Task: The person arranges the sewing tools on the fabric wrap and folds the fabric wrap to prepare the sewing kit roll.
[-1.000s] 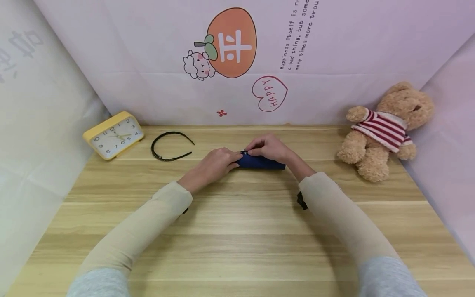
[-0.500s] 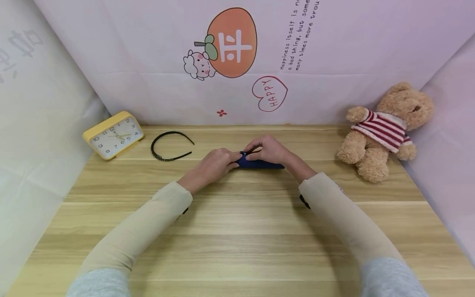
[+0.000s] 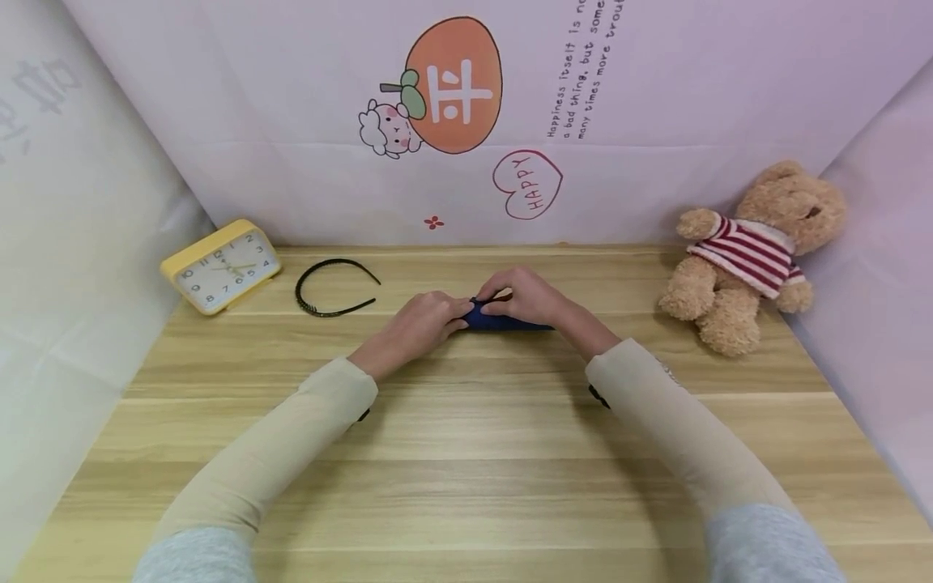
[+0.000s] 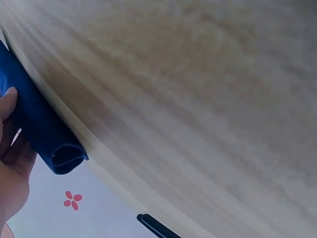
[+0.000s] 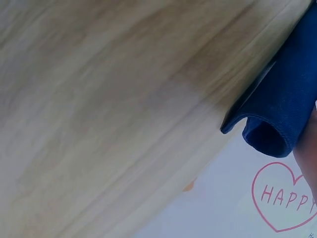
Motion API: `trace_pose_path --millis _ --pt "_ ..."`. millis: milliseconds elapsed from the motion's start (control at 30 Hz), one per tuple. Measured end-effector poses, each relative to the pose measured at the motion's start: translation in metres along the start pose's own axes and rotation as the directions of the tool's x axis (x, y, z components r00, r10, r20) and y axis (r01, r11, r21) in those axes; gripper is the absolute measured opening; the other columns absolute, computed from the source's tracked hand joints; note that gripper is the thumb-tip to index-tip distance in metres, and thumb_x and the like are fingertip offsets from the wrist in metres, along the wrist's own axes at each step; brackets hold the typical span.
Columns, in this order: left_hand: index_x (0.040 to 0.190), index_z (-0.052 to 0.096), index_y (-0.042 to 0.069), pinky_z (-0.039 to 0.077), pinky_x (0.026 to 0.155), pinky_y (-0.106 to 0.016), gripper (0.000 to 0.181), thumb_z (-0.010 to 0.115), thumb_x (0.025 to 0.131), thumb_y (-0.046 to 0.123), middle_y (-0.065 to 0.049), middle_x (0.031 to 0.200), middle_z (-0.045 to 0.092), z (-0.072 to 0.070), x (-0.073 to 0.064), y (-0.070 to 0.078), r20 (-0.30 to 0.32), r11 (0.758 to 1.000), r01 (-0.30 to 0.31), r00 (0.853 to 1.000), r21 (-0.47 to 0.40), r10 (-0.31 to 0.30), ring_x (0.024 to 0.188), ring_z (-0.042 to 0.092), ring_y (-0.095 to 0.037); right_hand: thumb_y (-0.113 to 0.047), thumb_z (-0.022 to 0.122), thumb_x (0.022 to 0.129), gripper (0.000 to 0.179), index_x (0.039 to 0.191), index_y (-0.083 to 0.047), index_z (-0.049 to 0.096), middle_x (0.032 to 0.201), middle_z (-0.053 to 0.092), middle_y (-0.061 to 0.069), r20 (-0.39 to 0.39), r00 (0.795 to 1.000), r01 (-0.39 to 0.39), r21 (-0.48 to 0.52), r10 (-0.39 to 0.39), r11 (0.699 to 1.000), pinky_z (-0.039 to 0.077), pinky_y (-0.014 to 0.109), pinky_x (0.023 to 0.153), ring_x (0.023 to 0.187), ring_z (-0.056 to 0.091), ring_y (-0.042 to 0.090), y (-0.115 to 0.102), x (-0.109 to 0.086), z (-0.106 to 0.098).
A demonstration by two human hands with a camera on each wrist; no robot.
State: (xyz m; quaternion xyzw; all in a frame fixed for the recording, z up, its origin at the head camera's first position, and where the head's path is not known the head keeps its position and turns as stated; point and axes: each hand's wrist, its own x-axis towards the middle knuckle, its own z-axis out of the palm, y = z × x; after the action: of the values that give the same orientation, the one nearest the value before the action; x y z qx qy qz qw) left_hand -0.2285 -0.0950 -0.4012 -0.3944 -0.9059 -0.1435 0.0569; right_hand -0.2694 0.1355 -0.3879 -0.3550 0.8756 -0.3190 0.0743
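A dark blue rolled-up sheet of smooth material [image 3: 503, 321] lies on the far part of the table. My left hand [image 3: 423, 322] grips its left end, thumb on the near side and fingers over the top. My right hand [image 3: 526, 298] pinches at the top of the roll, close beside the left fingertips, with a gap showing between its thumb and index finger. In the left wrist view the roll [image 4: 42, 119] shows a hollow end, and the left hand [image 4: 12, 148] holds its side. In the right wrist view a loose edge of the roll [image 5: 287, 94] stands out from its hollow end.
A black toothed headband [image 3: 302, 295] lies left of the hands. Beyond it, a yellow alarm clock [image 3: 226, 267] stands at the table's left edge. A teddy bear in a striped sweater [image 3: 754, 251] sits at the right. The printed backdrop [image 3: 619, 194] rises behind the wooden table [image 3: 466, 470].
My right thumb and index finger have shifted slightly left along the roll, and the small dark detail at its top is now covered. The left hand stays in place.
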Motion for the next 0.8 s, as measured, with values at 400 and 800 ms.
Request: trace_pose_path --millis 400,800 --pt "0.133 0.067 0.006 0.053 0.096 -0.04 0.035 0.068 0.099 0.015 -0.012 0.127 0.069 -0.0029 0.0027 -0.0004 0.001 1.0 -0.005 1.0 0.01 0.005 0.113 0.068 -0.028 -0.013 0.076 0.093 0.02 0.111 -0.006 0.078 0.115 0.073 0.008 0.011 1.0 -0.028 -0.001 0.028 1.0 0.056 0.04 0.092 0.108 0.067 0.023 -0.0013 0.001 -0.0031" --pt "0.133 0.068 0.007 0.053 0.096 -0.04 0.037 0.064 0.102 0.027 -0.01 0.127 0.069 -0.0087 0.0009 0.0019 -0.04 1.0 0.021 0.999 -0.014 -0.021 0.114 0.067 -0.027 -0.012 0.071 0.097 0.022 0.116 -0.002 0.075 0.118 0.071 0.011 -0.037 0.998 -0.051 0.031 0.052 0.998 0.053 0.044 0.096 0.111 0.066 0.026 -0.0032 -0.0063 -0.0055"
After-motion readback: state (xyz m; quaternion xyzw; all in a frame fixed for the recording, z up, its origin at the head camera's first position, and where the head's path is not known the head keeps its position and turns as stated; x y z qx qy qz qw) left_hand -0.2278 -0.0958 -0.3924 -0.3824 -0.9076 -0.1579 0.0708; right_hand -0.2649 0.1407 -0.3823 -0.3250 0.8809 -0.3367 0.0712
